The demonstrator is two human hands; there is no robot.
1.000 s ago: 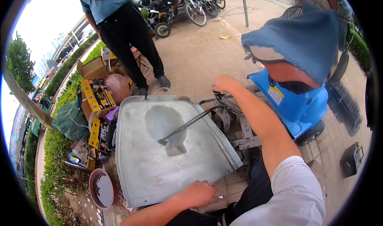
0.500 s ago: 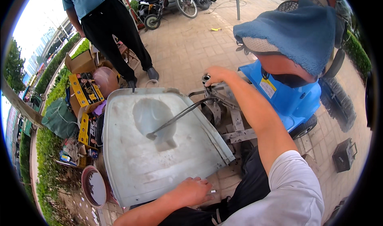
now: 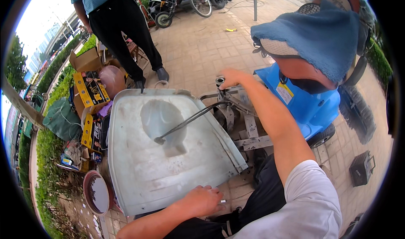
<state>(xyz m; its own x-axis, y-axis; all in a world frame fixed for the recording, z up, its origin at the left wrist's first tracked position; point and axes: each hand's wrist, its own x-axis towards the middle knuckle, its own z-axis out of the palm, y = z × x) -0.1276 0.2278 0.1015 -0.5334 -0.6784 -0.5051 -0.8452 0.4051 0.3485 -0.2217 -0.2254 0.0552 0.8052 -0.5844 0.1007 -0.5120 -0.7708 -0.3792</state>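
My right hand (image 3: 231, 77) reaches far forward and is closed around the top of an upright metal tube (image 3: 220, 82) on a bare vehicle frame (image 3: 252, 127). The tube's round open end shows beside my thumb. My left hand (image 3: 201, 201) lies by the near edge of a large grey-white body panel (image 3: 143, 167), its fingers loosely apart and holding nothing I can see. A small white piece (image 3: 223, 201) shows beside those fingertips. Black cables (image 3: 190, 120) run from the frame across the panel's round hollow.
Right of the frame sits a blue vehicle body (image 3: 310, 108) under a seat draped with a blue towel (image 3: 312, 36). A black battery (image 3: 360, 169) stands farther right. Boxes (image 3: 91, 89), a green bag (image 3: 62, 119) and a basin (image 3: 96, 192) line the left. A person (image 3: 122, 24) stands behind.
The view has shifted slightly. Both hands keep nearly the same places, the right at the tube and the left by the panel edge.
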